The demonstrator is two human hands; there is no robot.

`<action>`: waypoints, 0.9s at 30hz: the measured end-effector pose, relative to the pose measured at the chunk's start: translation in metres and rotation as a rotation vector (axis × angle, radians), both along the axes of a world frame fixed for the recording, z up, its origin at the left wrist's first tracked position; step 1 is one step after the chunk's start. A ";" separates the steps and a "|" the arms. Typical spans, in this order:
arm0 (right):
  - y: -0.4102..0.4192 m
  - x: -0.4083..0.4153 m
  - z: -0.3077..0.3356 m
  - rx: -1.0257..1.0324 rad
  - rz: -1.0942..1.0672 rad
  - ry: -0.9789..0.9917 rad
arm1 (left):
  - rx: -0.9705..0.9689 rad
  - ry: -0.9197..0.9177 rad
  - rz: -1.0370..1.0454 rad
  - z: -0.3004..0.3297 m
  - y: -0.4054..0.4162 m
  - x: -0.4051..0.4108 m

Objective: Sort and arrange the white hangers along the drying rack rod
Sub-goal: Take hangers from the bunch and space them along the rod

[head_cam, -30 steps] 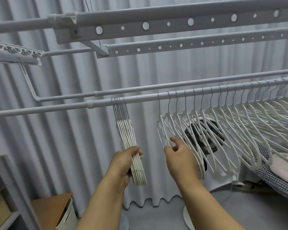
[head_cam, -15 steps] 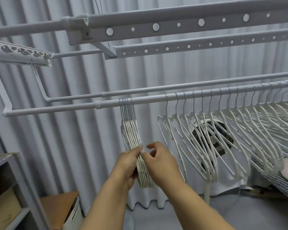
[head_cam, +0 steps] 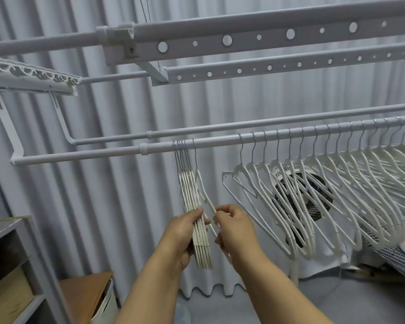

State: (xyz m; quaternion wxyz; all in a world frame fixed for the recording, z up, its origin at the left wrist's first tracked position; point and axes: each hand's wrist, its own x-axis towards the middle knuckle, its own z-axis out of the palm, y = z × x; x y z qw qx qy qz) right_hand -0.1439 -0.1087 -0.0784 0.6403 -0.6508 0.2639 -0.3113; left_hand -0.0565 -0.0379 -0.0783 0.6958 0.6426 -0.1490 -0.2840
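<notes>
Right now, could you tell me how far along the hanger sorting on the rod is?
Done: a tight bunch of hangers hangs gathered on the rod, gripped by the left hand. In hand: the right hand pinches a single hanger beside the bunch. Left: the long spread-out row of hangers to the right.

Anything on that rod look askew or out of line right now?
One hanger hangs slightly apart from the tight bundle that the left hand grips; the right hand pinches its arm. Right of a bare gap on the rod, the spread hangers hang slanted. Nothing looks damaged.
</notes>
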 end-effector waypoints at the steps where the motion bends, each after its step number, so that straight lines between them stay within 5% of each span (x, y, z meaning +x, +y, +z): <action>1: 0.000 -0.001 0.000 -0.024 -0.011 -0.012 | 0.002 -0.001 0.001 0.000 0.001 0.001; 27: -0.015 -0.014 -0.009 -0.157 -0.303 -0.037 | 0.032 -0.018 -0.017 -0.005 0.002 0.012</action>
